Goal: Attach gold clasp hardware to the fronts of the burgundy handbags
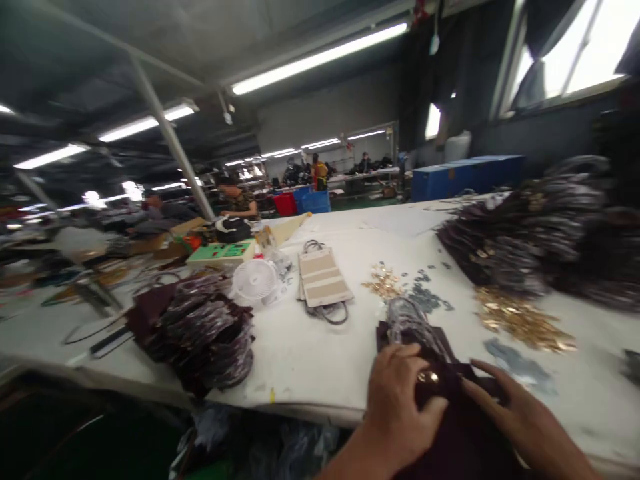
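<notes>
A dark maroon bag [457, 427] with a plastic-wrapped handle [405, 317] lies at the table's near edge, lower right. My left hand [400, 393] is closed over its upper left part, thumb and fingers curled around a small gold fitting [427, 377]. On the right side of the same bag, my right hand [520, 413] grips a flap between thumb and fingers; the fingertips are partly hidden by the dark material. Just beyond the bag are grey metal pieces [425, 298] and small gold pieces [384, 281]. Longer gold pieces [523, 320] lie beyond my right hand.
Stacked maroon bags [195, 333] lie at left, and a larger heap [530, 233] at right. Between them are a beige striped bag [325, 277] and a white fan [255, 280]. A green-topped box [223, 251] stands behind. A seated person [240, 200] is farther back.
</notes>
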The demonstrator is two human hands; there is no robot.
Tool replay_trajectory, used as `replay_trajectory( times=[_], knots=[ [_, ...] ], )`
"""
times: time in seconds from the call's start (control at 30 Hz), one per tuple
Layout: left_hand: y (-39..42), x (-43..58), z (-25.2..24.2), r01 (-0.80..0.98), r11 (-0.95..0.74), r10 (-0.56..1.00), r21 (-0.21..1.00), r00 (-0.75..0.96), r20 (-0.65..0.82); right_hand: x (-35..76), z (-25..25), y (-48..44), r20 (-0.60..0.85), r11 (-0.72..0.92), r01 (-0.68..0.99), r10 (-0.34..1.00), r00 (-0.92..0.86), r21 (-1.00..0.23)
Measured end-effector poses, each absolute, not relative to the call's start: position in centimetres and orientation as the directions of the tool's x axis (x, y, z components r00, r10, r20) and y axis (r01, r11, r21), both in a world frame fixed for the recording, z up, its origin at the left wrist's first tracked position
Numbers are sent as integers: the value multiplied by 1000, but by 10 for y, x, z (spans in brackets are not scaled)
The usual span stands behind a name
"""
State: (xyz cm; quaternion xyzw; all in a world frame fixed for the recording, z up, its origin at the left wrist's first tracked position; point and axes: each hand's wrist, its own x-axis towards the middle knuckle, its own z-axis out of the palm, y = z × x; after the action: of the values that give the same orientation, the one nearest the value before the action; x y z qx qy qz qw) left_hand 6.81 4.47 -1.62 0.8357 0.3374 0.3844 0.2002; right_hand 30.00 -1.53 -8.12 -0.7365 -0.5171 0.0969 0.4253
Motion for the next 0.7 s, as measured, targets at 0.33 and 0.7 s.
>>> replay_trajectory(
  times=[0.33,0.7],
  knots=[
    [59,32,-90,498,-516,856,697,334,395,327,5,10,595,-44,812,657,462,-582],
    [75,47,-121,446,-602,791,663,219,571,329,-6,217,197,-145,785,926,321,-602]
  ],
)
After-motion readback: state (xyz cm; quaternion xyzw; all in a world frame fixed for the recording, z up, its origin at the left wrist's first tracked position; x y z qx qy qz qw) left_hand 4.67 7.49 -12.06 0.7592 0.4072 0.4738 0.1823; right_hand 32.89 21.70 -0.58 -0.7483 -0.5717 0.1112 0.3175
